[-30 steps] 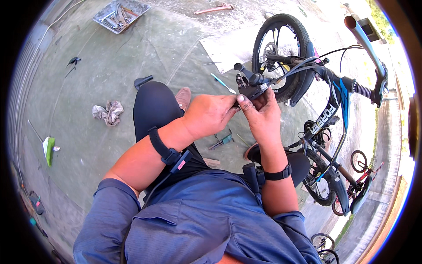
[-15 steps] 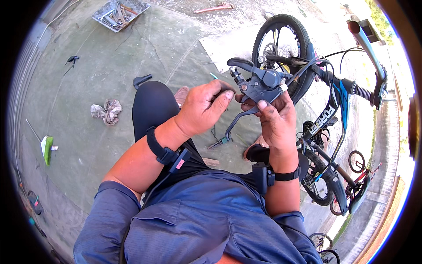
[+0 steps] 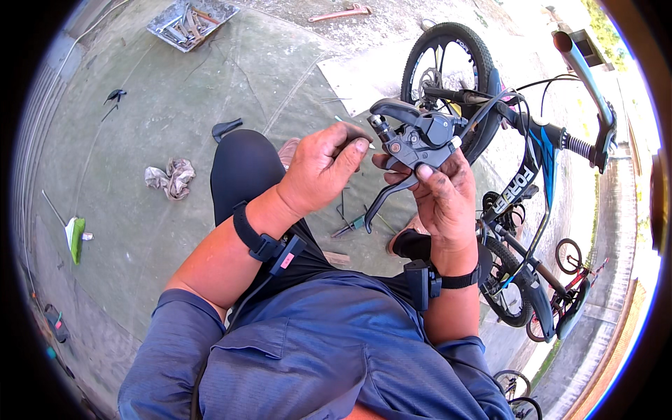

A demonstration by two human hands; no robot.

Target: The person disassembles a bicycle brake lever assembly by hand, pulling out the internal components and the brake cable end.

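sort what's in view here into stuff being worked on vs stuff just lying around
In hand: brake lever unit, held by right hand; left hand at its end.

Lying about: rag, tool tray, green brush, bicycle.

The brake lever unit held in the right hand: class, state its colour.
Dark grey to black, seen in the head view: the brake lever unit sits in the right hand.

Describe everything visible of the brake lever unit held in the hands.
The brake lever unit is dark grey and black, seemingly metal and plastic: a blocky body with a curved lever blade pointing down-left and another curved arm on top. It is held up off the ground; the right hand grips it from below, while the left hand pinches at its left end.
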